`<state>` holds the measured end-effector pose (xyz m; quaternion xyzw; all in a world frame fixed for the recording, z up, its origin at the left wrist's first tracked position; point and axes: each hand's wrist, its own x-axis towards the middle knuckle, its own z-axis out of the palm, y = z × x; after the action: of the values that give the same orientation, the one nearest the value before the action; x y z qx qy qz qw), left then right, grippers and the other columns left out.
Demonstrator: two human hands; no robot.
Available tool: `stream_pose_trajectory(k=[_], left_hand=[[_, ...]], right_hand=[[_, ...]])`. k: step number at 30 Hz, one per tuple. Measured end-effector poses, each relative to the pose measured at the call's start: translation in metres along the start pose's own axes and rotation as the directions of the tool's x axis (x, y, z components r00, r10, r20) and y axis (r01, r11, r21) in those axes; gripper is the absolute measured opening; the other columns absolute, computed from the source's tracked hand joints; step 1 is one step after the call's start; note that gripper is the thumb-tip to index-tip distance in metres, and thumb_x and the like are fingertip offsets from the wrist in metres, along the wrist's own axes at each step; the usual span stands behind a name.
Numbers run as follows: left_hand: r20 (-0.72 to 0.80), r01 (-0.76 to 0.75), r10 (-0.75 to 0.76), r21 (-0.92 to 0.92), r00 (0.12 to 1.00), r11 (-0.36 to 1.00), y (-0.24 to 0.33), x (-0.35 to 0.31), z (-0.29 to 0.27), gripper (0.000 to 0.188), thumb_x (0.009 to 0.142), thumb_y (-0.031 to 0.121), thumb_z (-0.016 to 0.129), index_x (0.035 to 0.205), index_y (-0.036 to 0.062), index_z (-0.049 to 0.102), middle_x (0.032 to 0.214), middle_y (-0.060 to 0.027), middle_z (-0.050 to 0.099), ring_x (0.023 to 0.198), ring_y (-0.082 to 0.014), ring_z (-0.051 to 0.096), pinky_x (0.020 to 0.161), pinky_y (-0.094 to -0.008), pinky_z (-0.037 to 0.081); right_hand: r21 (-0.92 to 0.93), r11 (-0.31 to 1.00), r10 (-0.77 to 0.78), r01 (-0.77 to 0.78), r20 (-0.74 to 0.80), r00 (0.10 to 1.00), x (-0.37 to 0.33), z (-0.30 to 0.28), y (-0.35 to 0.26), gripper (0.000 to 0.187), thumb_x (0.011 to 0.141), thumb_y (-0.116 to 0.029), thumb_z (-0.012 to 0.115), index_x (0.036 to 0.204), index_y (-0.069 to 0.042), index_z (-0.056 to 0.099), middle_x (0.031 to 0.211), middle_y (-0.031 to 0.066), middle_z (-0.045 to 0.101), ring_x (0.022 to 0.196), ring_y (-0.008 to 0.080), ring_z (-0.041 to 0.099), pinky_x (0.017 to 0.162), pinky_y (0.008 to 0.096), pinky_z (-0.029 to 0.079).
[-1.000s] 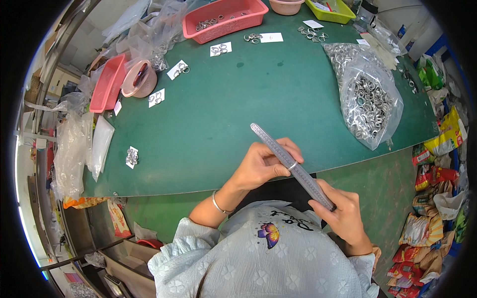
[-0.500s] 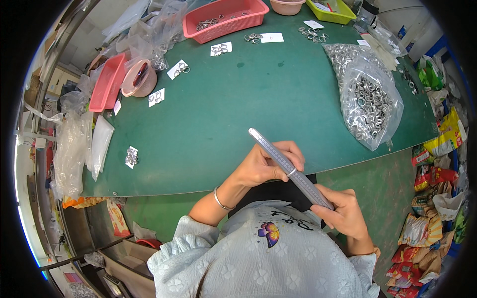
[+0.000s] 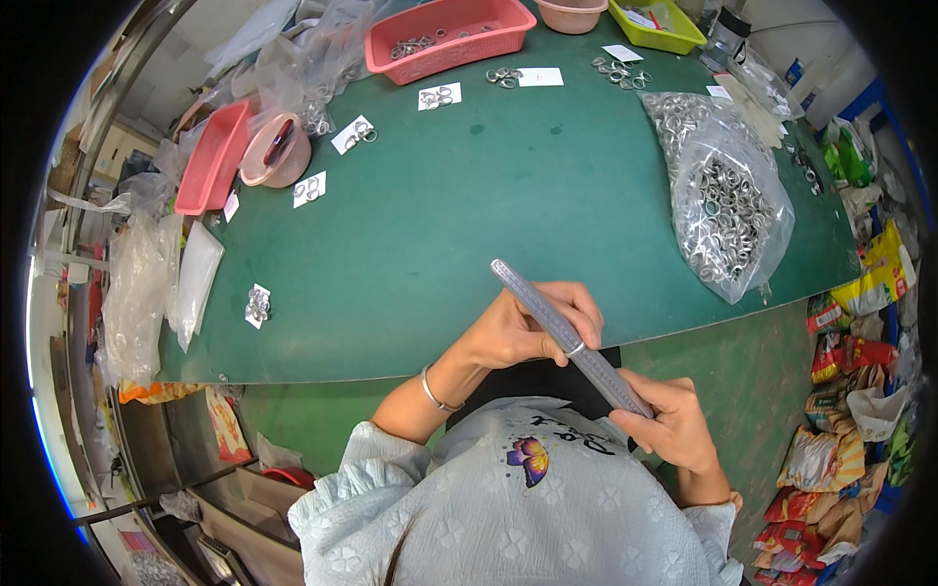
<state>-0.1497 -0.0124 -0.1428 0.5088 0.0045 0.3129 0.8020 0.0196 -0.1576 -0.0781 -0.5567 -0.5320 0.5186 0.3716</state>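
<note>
A: What's in the hands?

B: A long tapered metal sizing stick (image 3: 572,339), slanting over the near edge of the green surface (image 3: 440,225). The right hand (image 3: 669,425) is clamped around its thick lower end; the left hand (image 3: 523,327) pinches a small silver ring (image 3: 576,348) seated about midway along the stick.

A: How would it handle?

B: I'd judge it stiff, smooth and fairly light, slippery where polished, so the thick end is the safest hold. The ring looks tiny and easy to drop.

A: Anything close by?

B: A clear bag of rings (image 3: 723,205) lies beyond the stick, toward the right, well apart.
</note>
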Motion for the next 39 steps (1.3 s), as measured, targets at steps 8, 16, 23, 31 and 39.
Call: stream_pose_trajectory(k=[8, 16, 23, 31, 39], left_hand=[[0.028, -0.008, 0.008, 0.006, 1.000, 1.000, -0.001, 0.002, -0.003, 0.026, 0.067, 0.016, 0.076, 0.084, -0.0016, 0.067, 0.086, -0.0083, 0.058, 0.077, -0.0163, 0.054, 0.064, -0.0277, 0.045], [0.020, 0.006, -0.006, -0.001, 1.000, 1.000, -0.003, 0.002, -0.004, 0.026, 0.069, 0.017, 0.074, 0.087, -0.0008, 0.067, 0.090, -0.0080, 0.057, 0.083, -0.0175, 0.054, 0.074, -0.0298, 0.044], [-0.003, 0.020, -0.020, -0.045, 1.000, 0.999, -0.009, 0.002, -0.004, 0.031, 0.070, 0.022, 0.074, 0.090, -0.0009, 0.065, 0.091, -0.0083, 0.057, 0.084, -0.0177, 0.054, 0.077, -0.0304, 0.044], [-0.017, 0.045, -0.046, -0.087, 0.999, 0.995, -0.012, 0.001, -0.006, 0.034, 0.071, 0.024, 0.074, 0.092, -0.0009, 0.064, 0.093, -0.0086, 0.057, 0.087, -0.0183, 0.055, 0.079, -0.0312, 0.044], [-0.078, 0.038, -0.048, -0.119, 0.996, 0.992, -0.014, 0.000, -0.003, 0.033, 0.071, 0.021, 0.074, 0.092, -0.0019, 0.064, 0.088, -0.0106, 0.056, 0.084, -0.0209, 0.054, 0.074, -0.0322, 0.044]], right_hand=[[0.008, 1.000, 0.013, -0.013, -0.027, 1.000, 0.000, 0.002, 0.001, 0.035, 0.076, -0.002, 0.065, 0.109, 0.005, 0.057, 0.054, 0.0021, 0.045, 0.045, 0.0060, 0.043, 0.042, 0.0228, 0.034], [-0.090, 0.996, -0.029, 0.020, -0.094, 0.995, 0.001, 0.006, -0.002, 0.037, 0.074, -0.003, 0.066, 0.110, 0.005, 0.057, 0.058, 0.0049, 0.051, 0.048, 0.0079, 0.047, 0.046, 0.0234, 0.038], [-0.137, 0.990, -0.047, 0.030, -0.119, 0.992, 0.001, 0.006, 0.002, 0.039, 0.074, -0.004, 0.067, 0.111, 0.004, 0.056, 0.058, 0.0064, 0.051, 0.049, 0.0084, 0.047, 0.046, 0.0239, 0.038], [-0.134, 0.991, -0.023, 0.006, -0.127, 0.992, 0.001, 0.007, 0.001, 0.039, 0.074, -0.004, 0.067, 0.111, 0.004, 0.056, 0.058, 0.0068, 0.050, 0.049, 0.0080, 0.046, 0.046, 0.0240, 0.037], [-0.121, 0.993, -0.002, -0.015, -0.145, 0.989, 0.003, 0.009, 0.000, 0.037, 0.074, -0.003, 0.067, 0.109, 0.005, 0.057, 0.058, 0.0065, 0.051, 0.050, 0.0074, 0.046, 0.046, 0.0233, 0.038]])
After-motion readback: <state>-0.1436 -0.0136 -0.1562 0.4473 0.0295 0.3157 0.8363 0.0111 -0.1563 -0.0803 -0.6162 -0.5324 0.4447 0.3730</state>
